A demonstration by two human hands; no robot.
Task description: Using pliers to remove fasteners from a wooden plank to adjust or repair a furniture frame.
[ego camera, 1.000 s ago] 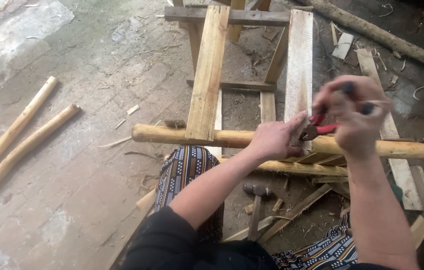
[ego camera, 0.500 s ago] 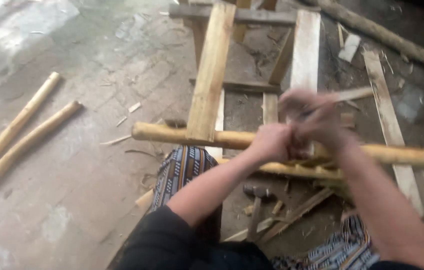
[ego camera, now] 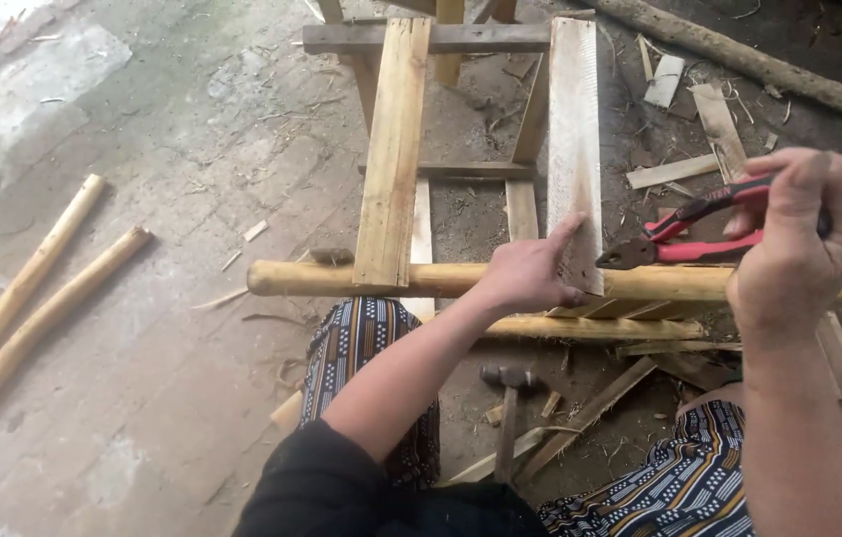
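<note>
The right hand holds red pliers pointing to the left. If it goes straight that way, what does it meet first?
Probably the grey plank, where the left hand rests; the pliers in the right hand nearly reach it, though depth is unclear.

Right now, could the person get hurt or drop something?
Maybe. The left hand rests on the round pole with a finger pointing up the plank, close to the nose of the red pliers in the right hand, so a slip could nip it. The pole could roll. A hammer lies between the knees, easy to kick.
</note>
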